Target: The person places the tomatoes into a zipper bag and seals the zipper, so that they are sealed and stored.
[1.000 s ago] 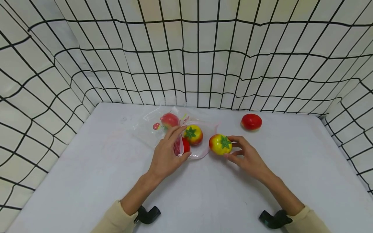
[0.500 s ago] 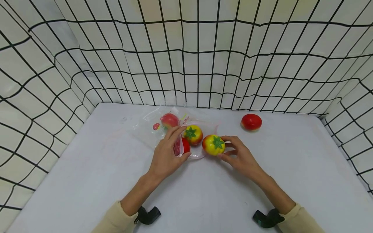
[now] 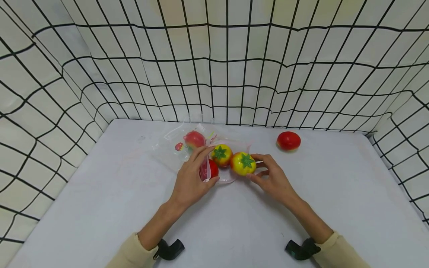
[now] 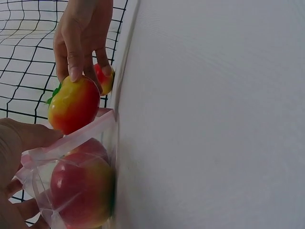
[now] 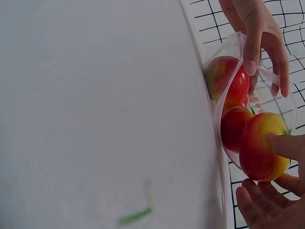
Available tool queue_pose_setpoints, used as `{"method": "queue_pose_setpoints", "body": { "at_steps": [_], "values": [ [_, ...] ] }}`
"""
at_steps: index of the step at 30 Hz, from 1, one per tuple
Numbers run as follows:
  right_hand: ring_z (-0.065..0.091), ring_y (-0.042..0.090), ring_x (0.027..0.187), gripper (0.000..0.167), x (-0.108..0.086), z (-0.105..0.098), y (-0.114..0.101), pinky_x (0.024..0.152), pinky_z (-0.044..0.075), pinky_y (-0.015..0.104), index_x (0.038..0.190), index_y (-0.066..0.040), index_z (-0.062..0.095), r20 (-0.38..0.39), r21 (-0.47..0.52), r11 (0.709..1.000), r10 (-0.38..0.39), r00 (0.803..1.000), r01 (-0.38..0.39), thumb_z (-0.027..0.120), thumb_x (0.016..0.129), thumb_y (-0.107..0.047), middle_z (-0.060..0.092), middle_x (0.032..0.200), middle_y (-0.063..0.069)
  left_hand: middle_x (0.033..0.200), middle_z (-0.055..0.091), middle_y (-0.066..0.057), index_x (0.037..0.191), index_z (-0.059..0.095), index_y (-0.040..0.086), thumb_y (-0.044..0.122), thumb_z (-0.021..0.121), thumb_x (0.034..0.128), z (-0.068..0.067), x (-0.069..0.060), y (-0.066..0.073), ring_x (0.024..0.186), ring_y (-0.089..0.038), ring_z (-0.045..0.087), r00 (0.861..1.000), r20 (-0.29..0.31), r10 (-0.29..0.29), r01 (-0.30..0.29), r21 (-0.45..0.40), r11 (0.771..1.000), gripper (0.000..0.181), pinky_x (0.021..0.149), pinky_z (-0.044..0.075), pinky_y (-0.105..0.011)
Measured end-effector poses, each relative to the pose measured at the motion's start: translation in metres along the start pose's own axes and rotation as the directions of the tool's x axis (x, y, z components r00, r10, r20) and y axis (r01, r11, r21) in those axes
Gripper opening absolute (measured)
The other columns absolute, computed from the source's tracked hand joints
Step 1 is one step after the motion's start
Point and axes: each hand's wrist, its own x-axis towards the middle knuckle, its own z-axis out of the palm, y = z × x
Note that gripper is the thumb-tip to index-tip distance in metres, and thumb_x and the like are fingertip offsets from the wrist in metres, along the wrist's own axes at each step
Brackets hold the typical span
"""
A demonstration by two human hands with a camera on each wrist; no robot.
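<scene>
My right hand (image 3: 275, 182) grips a toy tomato (image 3: 243, 163), yellow and red with a green star-shaped top, by its right side. In the right wrist view this tomato (image 5: 262, 148) is at the mouth of a clear plastic bag (image 5: 218, 112) with a pink edge. My left hand (image 3: 191, 178) holds the bag's rim between thumb and fingers, keeping the mouth apart. Inside the bag (image 3: 167, 147) lie another yellow-and-red tomato (image 3: 221, 154), a red one (image 3: 213, 168) partly behind my left hand, and a red fruit (image 3: 195, 139) seen through the plastic.
A red toy tomato (image 3: 288, 141) lies by itself near the table's back right. The white table (image 3: 117, 193) is bounded at the back and sides by black netting (image 3: 228, 85) over white walls. Black wrist devices (image 3: 170, 249) sit at both sleeves.
My right hand has moved left with the tomato, from beside the bag to its mouth, against the tomato inside. The left hand has stayed in place on the bag.
</scene>
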Motion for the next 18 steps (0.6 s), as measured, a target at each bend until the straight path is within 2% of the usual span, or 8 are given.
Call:
{"method": "queue_pose_setpoints", "body": {
  "at_steps": [9,15,18],
  "values": [
    [0.062,0.031,0.125,0.063,0.004,0.010,-0.003,0.093,0.062,0.033,0.144,-0.007,0.052,-0.029,-0.005,1.000,0.004,1.000,-0.004,0.082,0.089,-0.010,0.057,0.142,0.012,0.157,0.050,-0.004,0.153,0.051,0.025,0.019,0.094,0.0749,0.000,-0.002,0.001,0.142,-0.027,0.053,1.000,-0.003,0.023,-0.023,0.016,1.000,0.089,0.106,0.056,-0.053],
    [0.066,0.029,0.114,0.055,0.008,0.016,-0.008,0.090,0.063,0.041,0.138,-0.007,0.059,-0.089,-0.047,0.999,-0.013,0.996,0.009,0.083,0.088,-0.009,0.056,0.129,0.015,0.157,0.050,-0.004,0.154,0.050,0.025,0.018,0.094,0.0747,0.001,-0.003,0.001,0.146,-0.026,0.049,0.999,-0.002,0.052,-0.052,0.008,0.999,0.091,0.108,0.055,-0.053],
    [0.067,0.026,0.105,0.049,0.009,0.019,-0.010,0.088,0.063,0.041,0.134,-0.007,0.063,-0.124,-0.074,0.997,-0.014,0.992,0.005,0.082,0.088,-0.008,0.058,0.121,0.015,0.157,0.050,-0.004,0.154,0.050,0.024,0.017,0.094,0.0746,0.001,-0.003,0.002,0.147,-0.026,0.048,0.999,0.000,0.053,-0.053,0.004,0.999,0.091,0.108,0.055,-0.053]
  ]
}}
